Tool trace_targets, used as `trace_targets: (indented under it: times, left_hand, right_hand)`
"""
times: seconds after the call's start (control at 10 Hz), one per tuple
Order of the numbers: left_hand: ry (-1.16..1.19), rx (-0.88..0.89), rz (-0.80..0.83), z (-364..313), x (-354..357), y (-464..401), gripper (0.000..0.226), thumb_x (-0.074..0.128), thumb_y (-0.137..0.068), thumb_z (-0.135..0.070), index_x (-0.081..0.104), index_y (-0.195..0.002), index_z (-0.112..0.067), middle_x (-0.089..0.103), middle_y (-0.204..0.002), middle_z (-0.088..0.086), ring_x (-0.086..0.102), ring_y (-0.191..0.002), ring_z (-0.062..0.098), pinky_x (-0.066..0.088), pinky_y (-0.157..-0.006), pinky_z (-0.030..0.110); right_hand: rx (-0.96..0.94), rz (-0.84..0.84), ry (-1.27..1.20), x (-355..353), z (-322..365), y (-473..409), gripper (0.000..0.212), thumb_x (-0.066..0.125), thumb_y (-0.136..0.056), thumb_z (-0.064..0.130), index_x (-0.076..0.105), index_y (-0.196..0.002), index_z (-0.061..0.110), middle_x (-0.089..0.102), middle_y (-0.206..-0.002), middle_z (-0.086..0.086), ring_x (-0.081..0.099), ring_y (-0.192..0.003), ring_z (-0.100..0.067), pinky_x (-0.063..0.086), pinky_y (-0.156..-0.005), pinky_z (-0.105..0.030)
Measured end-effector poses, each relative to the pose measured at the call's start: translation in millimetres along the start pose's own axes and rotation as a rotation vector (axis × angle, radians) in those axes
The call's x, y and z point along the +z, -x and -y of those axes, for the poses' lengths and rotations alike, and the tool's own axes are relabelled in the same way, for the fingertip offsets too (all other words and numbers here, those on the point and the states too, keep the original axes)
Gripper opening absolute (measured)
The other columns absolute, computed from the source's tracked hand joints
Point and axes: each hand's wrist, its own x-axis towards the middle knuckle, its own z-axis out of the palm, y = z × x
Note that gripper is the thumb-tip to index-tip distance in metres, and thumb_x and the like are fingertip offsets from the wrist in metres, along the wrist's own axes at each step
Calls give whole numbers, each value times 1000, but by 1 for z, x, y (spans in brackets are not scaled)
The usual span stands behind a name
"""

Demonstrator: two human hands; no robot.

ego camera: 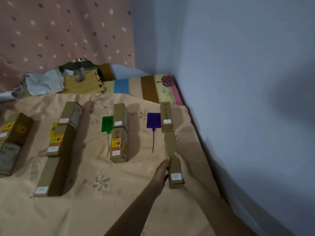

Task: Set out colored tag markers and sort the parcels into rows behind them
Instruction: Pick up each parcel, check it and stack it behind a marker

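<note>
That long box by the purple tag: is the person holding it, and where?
Yes. Both hands grip the long cardboard box by its long sides, left hand and right hand on opposite sides, around its middle.

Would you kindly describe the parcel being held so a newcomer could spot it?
Start at the blue wall on the right and find the nearest row, beside the purple tag. The held parcel is that row's front box, gripped between both hands, with a small white label at its near end.
</note>
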Motion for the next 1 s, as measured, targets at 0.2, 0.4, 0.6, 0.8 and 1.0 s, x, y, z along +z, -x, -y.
trace_targets:
  times: [0.2, 0.4, 0.6, 0.8, 1.0]
  left_hand:
    - [-19, 20, 9, -4, -1, -20, 24, 39, -99, -38, 57, -112, -27, 66, -111, -8, 61, -97, -2, 47, -74, 17]
    - [-23, 11, 29, -20, -6, -39, 19, 43, -98, -40, 56, -106, -30, 63, -112, -8, 57, -102, 2, 46, -88, 26]
    - [-38, -20, 2, -19, -15, -56, 32, 47, -93, -50, 53, -118, -30, 59, -128, -1, 51, -124, 16, 30, -115, 44]
    - [-84, 1, 7, -28, -18, -48, 50, 54, -78, -62, 51, -119, -34, 45, -144, -3, 35, -139, 19, 21, -118, 47]
    - [-39, 15, -76, -37, -42, -15, 66, 51, -90, -54, 35, -144, -20, 33, -152, -2, 29, -142, 21, 25, -110, 41]
  right_hand:
    - [27, 25, 52, -4, 6, -32, 28, 55, -94, 35, 66, -104, 12, 66, -92, -14, 63, -76, -26, 52, -71, -36]
    - [-2, 40, 70, 1, 15, -50, 25, 53, -95, 39, 63, -107, 19, 65, -102, -15, 64, -87, -28, 52, -81, -40]
    - [-30, 53, 85, 7, 20, -59, 27, 53, -94, 41, 62, -108, 21, 65, -107, -16, 64, -92, -29, 53, -89, -47]
    - [-72, 76, 36, 5, 24, -56, 34, 55, -92, 42, 59, -117, 19, 65, -112, -19, 65, -98, -35, 52, -93, -51]
    - [-110, -7, 59, -3, 40, -54, 70, 62, -71, 64, 61, -124, 18, 68, -116, -10, 64, -109, -30, 51, -97, -47]
